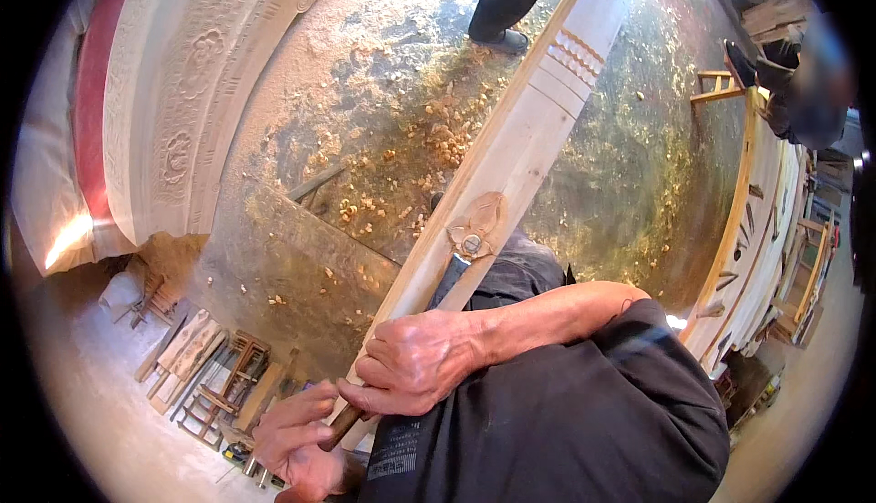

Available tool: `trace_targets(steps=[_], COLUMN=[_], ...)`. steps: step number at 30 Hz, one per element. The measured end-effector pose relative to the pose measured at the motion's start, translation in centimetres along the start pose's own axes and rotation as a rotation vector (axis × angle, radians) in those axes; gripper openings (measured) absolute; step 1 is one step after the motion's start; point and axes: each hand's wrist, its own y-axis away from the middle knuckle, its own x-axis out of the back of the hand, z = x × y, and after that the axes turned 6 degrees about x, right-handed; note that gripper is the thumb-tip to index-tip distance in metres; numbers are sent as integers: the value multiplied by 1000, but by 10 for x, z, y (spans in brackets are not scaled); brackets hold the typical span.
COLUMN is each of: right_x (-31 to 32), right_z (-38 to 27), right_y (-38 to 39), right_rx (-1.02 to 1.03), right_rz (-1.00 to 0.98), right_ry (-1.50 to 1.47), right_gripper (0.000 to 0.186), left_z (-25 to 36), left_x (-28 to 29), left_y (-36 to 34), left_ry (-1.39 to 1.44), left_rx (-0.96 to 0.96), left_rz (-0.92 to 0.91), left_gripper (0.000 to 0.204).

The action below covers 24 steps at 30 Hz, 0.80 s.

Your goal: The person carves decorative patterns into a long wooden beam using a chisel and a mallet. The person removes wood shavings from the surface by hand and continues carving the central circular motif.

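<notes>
A long pale carved board [538, 124] runs from the far upper right down to my body, with a raised flower carving [477, 225] partway along. My right hand [415, 366] is closed in a fist over its near end, gripping a brown wooden tool handle [341, 426]. The handle sticks out toward the lower left. My left hand [297, 434] curls its fingers loosely around the handle's other end. The tool's working end is hidden by my right hand, so its kind cannot be told.
Carved pale panels [196, 92] stand at the left. Wood shavings [447, 138] litter the floor. Another person's leg [506, 1] is beside the board's far part; a second person [812, 78] is at the right near stacked boards [744, 229]. Wooden frames [224, 384] lie at lower left.
</notes>
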Motion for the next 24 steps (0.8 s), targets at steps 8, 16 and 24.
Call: trace_targets(steps=[8, 16, 24], right_x=[-1, -3, -4], right_z=[1, 1, 6], right_y=[-5, -4, -1], right_rx=[-42, -16, -36], right_rz=[30, -24, -44], right_ry=[0, 2, 20], right_gripper=[41, 39, 38], left_z=[-4, -8, -18], left_x=[25, -14, 12], left_y=[11, 7, -2], left_ry=[-301, -77, 9], left_rx=[65, -17, 52], left_rz=[102, 280, -34], left_gripper=[93, 84, 106])
